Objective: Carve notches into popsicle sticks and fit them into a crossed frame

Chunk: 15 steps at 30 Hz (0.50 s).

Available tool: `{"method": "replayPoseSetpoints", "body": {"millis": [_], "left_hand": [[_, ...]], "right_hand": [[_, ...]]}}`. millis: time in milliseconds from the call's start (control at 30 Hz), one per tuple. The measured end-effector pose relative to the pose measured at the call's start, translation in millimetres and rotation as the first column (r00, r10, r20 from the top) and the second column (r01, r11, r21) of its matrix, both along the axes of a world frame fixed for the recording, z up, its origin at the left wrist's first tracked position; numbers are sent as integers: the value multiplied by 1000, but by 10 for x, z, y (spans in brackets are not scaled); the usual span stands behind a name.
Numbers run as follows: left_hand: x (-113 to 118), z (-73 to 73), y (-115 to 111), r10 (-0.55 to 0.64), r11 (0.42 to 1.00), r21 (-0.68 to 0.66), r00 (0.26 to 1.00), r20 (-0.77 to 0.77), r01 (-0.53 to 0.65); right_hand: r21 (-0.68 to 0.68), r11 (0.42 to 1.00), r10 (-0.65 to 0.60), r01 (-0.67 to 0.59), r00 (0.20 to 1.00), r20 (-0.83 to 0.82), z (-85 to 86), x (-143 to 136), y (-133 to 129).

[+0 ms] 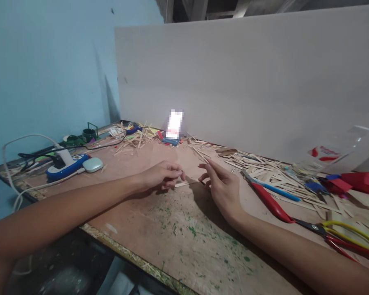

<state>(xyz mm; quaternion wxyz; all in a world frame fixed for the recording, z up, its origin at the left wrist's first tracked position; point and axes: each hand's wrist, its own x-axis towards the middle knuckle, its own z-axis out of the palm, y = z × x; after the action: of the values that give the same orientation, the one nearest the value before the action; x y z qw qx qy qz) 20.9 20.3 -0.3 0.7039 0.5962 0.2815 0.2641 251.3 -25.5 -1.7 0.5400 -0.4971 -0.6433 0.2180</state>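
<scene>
My left hand [169, 174] is over the middle of the table, its thumb and fingers pinched together. Whatever it may grip is too small to make out. Across from it, my right hand [226, 188] has curled fingers, with a gap between the two hands. A thin pale stick [198, 152] runs up to the right index finger; whether that hand grips it I cannot tell. Low between the hands shows another pale wooden strip [184, 184], partly hidden by the left fingers.
Right of my hand lie a red-handled tool [272, 203], a blue pen-like tool [278, 190], yellow-and-red scissors [350, 233], heaped wooden sticks [270, 170] and a plastic bottle [332, 153]. A lit phone [174, 125] stands at the back. Leftward are a power strip [66, 168] and a pale case [92, 164].
</scene>
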Motion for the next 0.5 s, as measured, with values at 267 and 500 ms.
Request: {"method": "replayPoseSetpoints", "body": {"millis": [267, 500], "left_hand": [[-34, 76, 18, 88, 996, 17, 994, 62, -89], [-25, 59, 41, 113, 991, 62, 987, 112, -120]], "right_hand": [[206, 978, -47, -29, 934, 355, -54, 61, 85], [147, 972, 39, -182, 745, 666, -100, 22, 100]]}}
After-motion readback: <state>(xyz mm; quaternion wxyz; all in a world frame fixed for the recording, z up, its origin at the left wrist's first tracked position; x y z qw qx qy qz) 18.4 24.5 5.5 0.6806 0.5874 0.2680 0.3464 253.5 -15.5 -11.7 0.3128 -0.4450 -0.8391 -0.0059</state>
